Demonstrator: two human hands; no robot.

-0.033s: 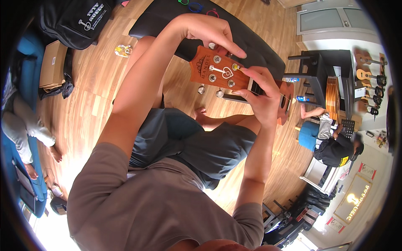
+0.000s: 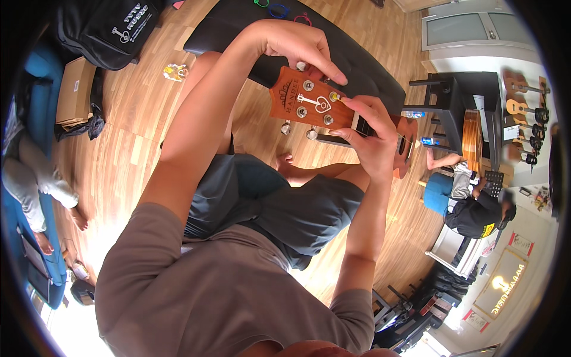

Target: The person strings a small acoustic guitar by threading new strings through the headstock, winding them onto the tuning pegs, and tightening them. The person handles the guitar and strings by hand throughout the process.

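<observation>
A brown wooden ukulele [image 2: 314,115] is held out above my lap, its headstock to the left and its body to the right, partly behind my right hand. My left hand [image 2: 296,44] bends over the top edge of the headstock, fingers curled at a silver tuning peg [image 2: 301,66] and its neighbour, index finger reaching right. My right hand [image 2: 376,134] grips the neck by the nut, thumb below and index finger above. The index fingertip meets a yellowish tuning post [image 2: 335,96]. Its other fingers are hidden behind the neck.
A long black padded bench [image 2: 357,62] lies beyond the ukulele. At right, another person [image 2: 473,211] sits by a blue stool [image 2: 439,193]; several ukuleles [image 2: 516,107] hang on the wall. Someone's legs [image 2: 44,178] rest on a blue sofa at left, near a cardboard box [image 2: 76,92].
</observation>
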